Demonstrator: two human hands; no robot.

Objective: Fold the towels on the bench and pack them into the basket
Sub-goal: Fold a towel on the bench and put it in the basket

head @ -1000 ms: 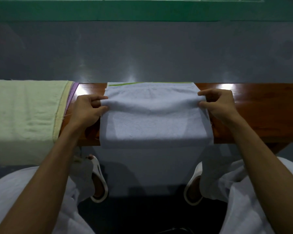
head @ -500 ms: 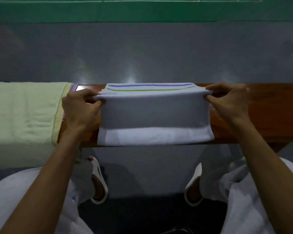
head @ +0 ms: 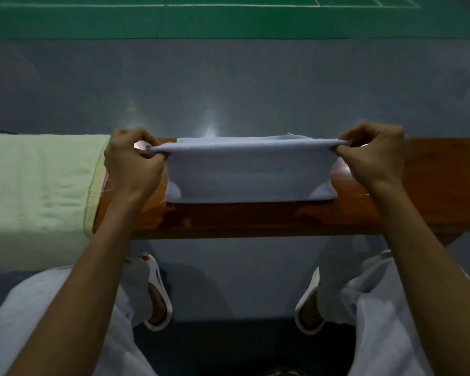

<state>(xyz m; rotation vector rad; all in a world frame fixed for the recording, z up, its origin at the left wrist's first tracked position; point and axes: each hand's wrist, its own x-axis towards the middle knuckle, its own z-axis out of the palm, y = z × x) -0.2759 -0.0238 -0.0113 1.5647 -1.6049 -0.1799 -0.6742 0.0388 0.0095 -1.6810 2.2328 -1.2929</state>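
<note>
Both arms reach forward and slightly inward from the bottom corners, forearms bare, wrists nearly straight and raised above the bench [head: 255, 221]. The left hand [head: 132, 164] is turned knuckles-up, its fingers curled down over the left end of the pale blue towel [head: 250, 172] and the thumb pressed in from below, so that the cloth is pinched into a small bunch at that corner. The right hand [head: 375, 156] mirrors it at the right end, fingers hooked over the top and thumb tucked under, pinching the other corner. Between the two hands the towel's folded edge is pulled taut in a nearly straight line, lifted off the wood near the bench's far edge. From that edge the cloth slopes down toward the person, and its near edge lies flat on the brown bench top, well short of the front edge. More of the same towel shows just behind the raised fold. A light green towel [head: 38, 185] is draped over the left part of the bench and hangs over its front; the left wrist is just beside its border. Below the bench are white trousers [head: 391, 321] and two pale sandals [head: 159, 297] on a grey floor [head: 228, 85].
</note>
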